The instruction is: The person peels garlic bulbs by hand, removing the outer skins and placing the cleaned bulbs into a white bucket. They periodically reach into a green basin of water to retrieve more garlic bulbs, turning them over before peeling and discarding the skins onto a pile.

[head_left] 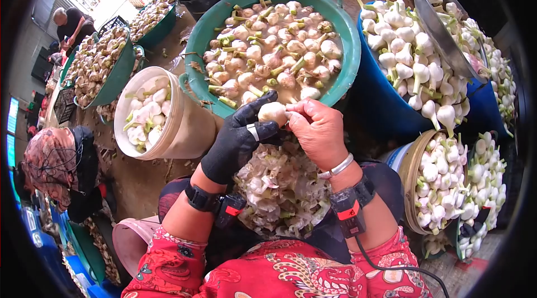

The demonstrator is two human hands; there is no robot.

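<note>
1. So our left hand (238, 138), in a black fingerless-looking glove with a pale band on one finger, has its grip curled snugly around a single garlic bulb (272, 113)
2. Our bare right hand (320, 130) has thumb and forefinger pinched together at that bulb's edge, but we can't tell if it's skin or stem in there
3. The bulb's held up in front of us, just over the near rim of a big green tub (351, 46) with loads of stemmed garlic sitting in murky water
4. Below our hands there's a heap of papery garlic peelings (282, 186)
5. Off to our left we've got a tilted whitish bucket (187, 124) with pale garlic inside
6. On our right, a blue barrel (380, 94) is piled with cleaner white bulbs, a metal basin (447, 32) leaning on top
7. Nearer us on that side, a beige-rimmed bucket (413, 177) holds more white garlic
</note>
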